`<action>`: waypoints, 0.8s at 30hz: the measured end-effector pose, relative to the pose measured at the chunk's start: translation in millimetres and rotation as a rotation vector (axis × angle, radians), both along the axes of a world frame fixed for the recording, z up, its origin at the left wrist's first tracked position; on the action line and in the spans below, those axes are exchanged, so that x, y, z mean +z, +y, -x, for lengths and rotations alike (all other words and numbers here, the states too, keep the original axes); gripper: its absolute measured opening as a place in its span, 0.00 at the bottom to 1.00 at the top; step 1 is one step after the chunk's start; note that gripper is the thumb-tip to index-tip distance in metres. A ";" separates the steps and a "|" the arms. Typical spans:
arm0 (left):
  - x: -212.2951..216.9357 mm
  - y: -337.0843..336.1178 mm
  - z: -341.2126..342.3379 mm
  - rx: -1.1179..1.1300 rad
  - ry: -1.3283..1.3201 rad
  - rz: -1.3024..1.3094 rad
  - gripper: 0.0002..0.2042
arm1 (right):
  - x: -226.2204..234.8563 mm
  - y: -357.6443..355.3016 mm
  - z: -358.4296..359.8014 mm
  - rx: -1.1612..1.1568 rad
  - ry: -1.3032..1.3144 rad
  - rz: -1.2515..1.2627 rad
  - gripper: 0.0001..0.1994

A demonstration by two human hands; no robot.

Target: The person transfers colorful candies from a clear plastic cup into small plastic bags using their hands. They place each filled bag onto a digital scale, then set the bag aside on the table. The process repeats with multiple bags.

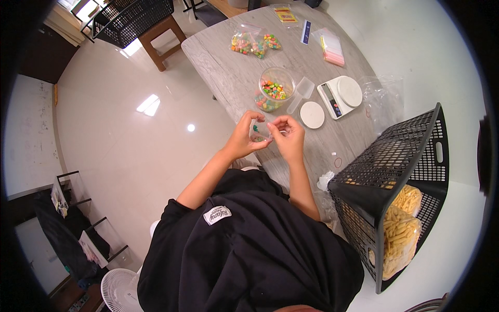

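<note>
Between my two hands, just off the table's near edge, is a small clear plastic bag (261, 130) with a little green in it. My left hand (243, 136) curves around the bag's left side, thumb and fingers gripping it. My right hand (289, 136) pinches its right edge between thumb and fingers. Beyond my hands a clear round tub (277, 72) holds colourful candy pieces (275, 91). A clear scoop (300, 94) rests beside the tub. Right of these lie a white round lid (312, 115) and a white kitchen scale (332, 101).
Filled candy bags (248, 42) lie on the table's (223, 57) far side, near a stack of empty bags (331, 48), a blue strip (306, 32) and a yellow packet (286, 14). A black crate (364, 208) with bagged yellow snacks (400, 234) stands right. A rubber band (338, 162) lies nearby.
</note>
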State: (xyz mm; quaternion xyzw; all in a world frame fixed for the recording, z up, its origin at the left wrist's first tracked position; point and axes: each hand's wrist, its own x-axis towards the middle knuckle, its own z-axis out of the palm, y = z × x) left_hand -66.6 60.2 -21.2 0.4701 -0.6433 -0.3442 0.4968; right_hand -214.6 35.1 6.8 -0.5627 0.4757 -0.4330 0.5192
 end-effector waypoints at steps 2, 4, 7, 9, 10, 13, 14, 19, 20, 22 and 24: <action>-1.1 1.7 -0.4 0.003 -0.001 -0.005 0.27 | 13.0 2.5 -1.4 0.030 0.222 0.174 0.03; -1.6 2.0 -0.7 -0.005 -0.050 0.018 0.26 | 22.9 4.0 -1.6 0.079 0.461 0.358 0.03; -5.6 1.4 0.6 -0.030 -0.077 0.054 0.26 | 24.4 4.1 2.3 0.189 0.615 0.500 0.07; -9.0 1.5 2.5 -0.044 -0.084 0.074 0.27 | 21.1 3.7 4.1 0.210 0.699 0.408 0.07; -10.7 1.6 3.6 -0.047 -0.089 0.082 0.27 | 20.0 3.5 4.9 0.221 0.741 0.362 0.07; -8.1 5.6 3.5 -0.062 -0.086 0.077 0.28 | 33.2 1.0 6.2 0.331 0.672 0.168 0.12; -6.1 7.4 2.8 -0.069 -0.083 0.072 0.28 | 33.7 0.0 7.6 0.353 0.660 0.146 0.14; -12.0 10.2 1.7 -0.178 -0.003 -0.091 0.26 | 33.0 -11.3 15.1 0.470 0.596 0.104 0.17; -14.6 11.2 2.1 -0.191 0.033 -0.127 0.26 | 36.4 -16.6 15.4 0.488 0.574 0.128 0.16; -19.2 15.0 4.6 -0.149 0.162 -0.218 0.25 | 52.5 -31.1 12.1 0.532 0.529 0.173 0.15; -16.8 16.5 6.0 -0.111 0.212 -0.256 0.24 | 77.4 -46.5 6.4 0.357 0.607 0.278 0.13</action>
